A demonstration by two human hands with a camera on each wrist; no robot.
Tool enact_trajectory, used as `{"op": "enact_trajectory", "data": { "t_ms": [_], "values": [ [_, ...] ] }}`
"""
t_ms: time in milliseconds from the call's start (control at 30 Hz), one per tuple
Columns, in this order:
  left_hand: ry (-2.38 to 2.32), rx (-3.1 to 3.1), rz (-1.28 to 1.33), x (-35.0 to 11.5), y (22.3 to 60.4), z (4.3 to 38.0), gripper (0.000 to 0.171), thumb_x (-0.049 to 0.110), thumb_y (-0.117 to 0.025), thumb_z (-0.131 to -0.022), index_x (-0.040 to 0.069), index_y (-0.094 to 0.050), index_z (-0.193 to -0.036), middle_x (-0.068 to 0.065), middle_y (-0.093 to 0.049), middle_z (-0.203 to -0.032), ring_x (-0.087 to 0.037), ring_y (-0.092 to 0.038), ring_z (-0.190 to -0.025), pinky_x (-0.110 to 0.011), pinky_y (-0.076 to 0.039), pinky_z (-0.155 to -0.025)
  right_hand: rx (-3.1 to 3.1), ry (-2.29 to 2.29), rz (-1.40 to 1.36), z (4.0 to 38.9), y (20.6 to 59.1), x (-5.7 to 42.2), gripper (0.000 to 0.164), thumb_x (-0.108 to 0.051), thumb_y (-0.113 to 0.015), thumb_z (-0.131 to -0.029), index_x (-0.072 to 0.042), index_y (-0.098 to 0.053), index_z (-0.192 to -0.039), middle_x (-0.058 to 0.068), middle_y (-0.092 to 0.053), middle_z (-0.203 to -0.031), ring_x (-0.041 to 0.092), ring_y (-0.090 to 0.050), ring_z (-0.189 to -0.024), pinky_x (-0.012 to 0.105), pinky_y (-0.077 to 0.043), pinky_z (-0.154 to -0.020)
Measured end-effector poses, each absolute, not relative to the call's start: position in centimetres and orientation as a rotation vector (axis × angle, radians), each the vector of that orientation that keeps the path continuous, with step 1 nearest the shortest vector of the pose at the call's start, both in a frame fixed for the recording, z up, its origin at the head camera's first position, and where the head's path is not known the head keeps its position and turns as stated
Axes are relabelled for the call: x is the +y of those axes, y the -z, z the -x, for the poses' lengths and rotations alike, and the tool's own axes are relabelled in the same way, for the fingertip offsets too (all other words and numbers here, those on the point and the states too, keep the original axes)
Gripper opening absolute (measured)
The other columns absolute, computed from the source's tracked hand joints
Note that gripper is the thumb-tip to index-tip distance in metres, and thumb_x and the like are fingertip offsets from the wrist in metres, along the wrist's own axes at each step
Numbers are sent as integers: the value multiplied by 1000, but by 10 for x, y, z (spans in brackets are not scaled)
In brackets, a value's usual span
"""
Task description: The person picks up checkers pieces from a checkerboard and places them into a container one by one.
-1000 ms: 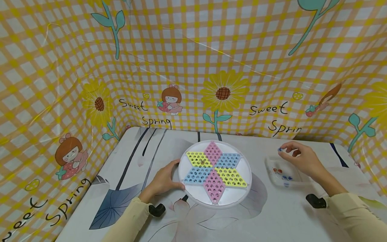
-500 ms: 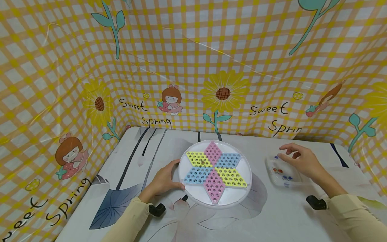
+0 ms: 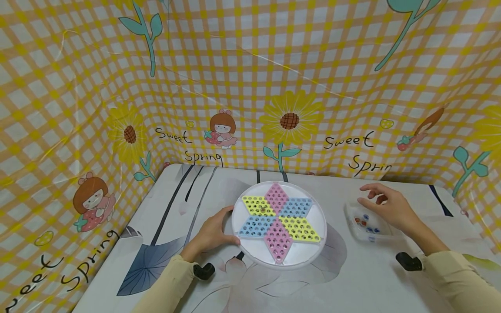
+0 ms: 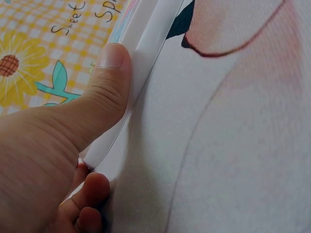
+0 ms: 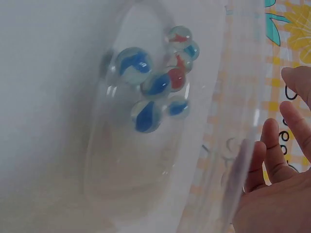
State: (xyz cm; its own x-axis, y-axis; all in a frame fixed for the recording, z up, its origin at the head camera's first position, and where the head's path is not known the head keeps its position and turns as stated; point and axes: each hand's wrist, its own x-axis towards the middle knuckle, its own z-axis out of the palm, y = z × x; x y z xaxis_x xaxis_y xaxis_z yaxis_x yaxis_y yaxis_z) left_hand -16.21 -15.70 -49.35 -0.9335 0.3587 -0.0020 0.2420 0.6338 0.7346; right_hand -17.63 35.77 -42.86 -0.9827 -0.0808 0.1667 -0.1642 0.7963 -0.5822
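My left hand (image 3: pixel 212 229) holds the left rim of a round white Chinese checkers board (image 3: pixel 301 255) with a pink, yellow and blue star of holes. In the left wrist view the thumb (image 4: pixel 111 80) presses the board's side wall, and other fingers curl low beside it. One marble (image 3: pixel 263 210) sits in the far-left yellow point. My right hand (image 3: pixel 387 206) hovers over a clear plastic box (image 3: pixel 354 234), fingers parted and holding nothing visible. Several glass marbles (image 5: pixel 146 116) with blue or red swirls lie in the box, clustered in the right wrist view.
The table (image 3: pixel 188 287) is covered with a white floral-print cloth. Checked sunflower fabric (image 3: pixel 250 87) stands as walls behind and at the sides. A black strap-like piece (image 3: pixel 409 261) sits at the right wrist and a similar one (image 3: pixel 204 271) at the left.
A blue marble pinched in my right hand has been let go and has dropped into the box with the others. My left hand stays on the board.
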Motion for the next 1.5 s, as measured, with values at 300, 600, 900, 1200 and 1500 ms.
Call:
{"op": "enact_trajectory", "data": {
  "t_ms": [300,600,900,1200,1500],
  "values": [
    [-1182,2702,-509,-157,493,162,109,33,-98,-67,9,-40,-155,-13,-46,-157,-32,-42,-144,-52,-36,-116,-2814,-951,-281,183,420,344,43,-31,-75,-95,-8,-63,-130,14,-64,-103,25,-58,-85,23,-47,-64],
    [-1182,2699,-494,-157,493,163,109,32,-97,-67,8,-39,-156,-14,-45,-158,-33,-41,-145,-52,-35,-116,-2802,-981,-374,195,410,328,46,-32,-76,-95,-10,-61,-134,14,-63,-105,24,-59,-86,24,-50,-65],
    [-1182,2702,-498,-157,493,162,109,32,-97,-67,8,-39,-156,-14,-45,-157,-33,-41,-145,-52,-35,-116,-2807,-1059,-441,204,401,298,51,-28,-77,-94,-9,-58,-137,12,-62,-102,26,-59,-84,25,-51,-62],
    [-1176,2705,-493,-157,492,162,109,33,-97,-67,8,-39,-156,-14,-45,-158,-32,-41,-145,-52,-35,-117,-2806,-1082,-545,213,402,270,49,-25,-77,-94,-10,-58,-137,10,-65,-105,27,-64,-92,28,-54,-74],
    [-1168,2711,-509,-157,492,162,109,32,-98,-67,7,-39,-156,-14,-45,-158,-33,-41,-145,-52,-35,-117,-2830,-1183,-637,218,406,237,51,-19,-78,-93,-10,-57,-139,13,-66,-108,28,-64,-94,34,-54,-77]
  ]
}}
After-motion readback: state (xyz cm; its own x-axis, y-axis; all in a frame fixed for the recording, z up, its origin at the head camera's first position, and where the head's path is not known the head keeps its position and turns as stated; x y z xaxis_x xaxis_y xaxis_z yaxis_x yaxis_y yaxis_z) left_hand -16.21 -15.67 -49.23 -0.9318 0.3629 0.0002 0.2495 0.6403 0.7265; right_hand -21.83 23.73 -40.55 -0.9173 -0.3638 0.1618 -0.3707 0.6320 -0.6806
